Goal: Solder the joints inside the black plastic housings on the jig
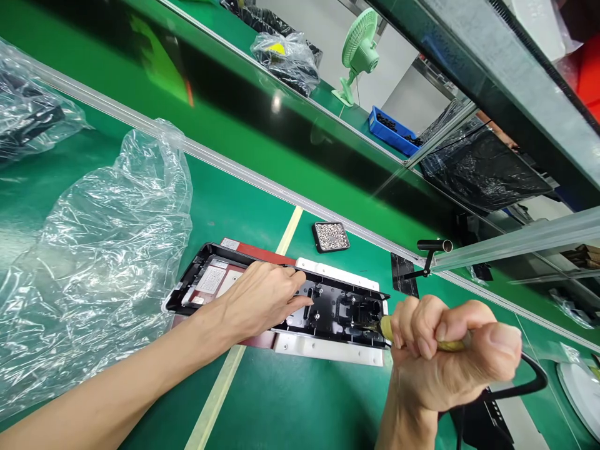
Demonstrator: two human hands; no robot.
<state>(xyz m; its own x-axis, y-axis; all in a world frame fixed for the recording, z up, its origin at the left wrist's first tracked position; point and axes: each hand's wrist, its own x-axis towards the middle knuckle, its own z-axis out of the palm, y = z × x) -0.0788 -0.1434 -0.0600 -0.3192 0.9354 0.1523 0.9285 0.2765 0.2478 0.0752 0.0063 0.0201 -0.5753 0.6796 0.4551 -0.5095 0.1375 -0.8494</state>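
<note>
A long black plastic housing (328, 310) lies in a fixture with white blocks (328, 349) and a reddish-brown base (259, 339). My left hand (265, 297) rests on the housing near its middle, fingers curled down; what they hold, if anything, is hidden. My right hand (443, 337) is wrapped round a yellow-handled tool (386, 327), with its tip in the housing's right end. A black cable (520, 390) runs out behind this hand. In the housing's left part is a white label (210, 279).
Behind the housing stands a small black tray of tiny metal parts (332, 237). Clear plastic bags (112, 250) cover the left side. A metal tube on a black stand (434, 245) is at right. Farther back are a green fan (360, 50) and a blue bin (392, 132).
</note>
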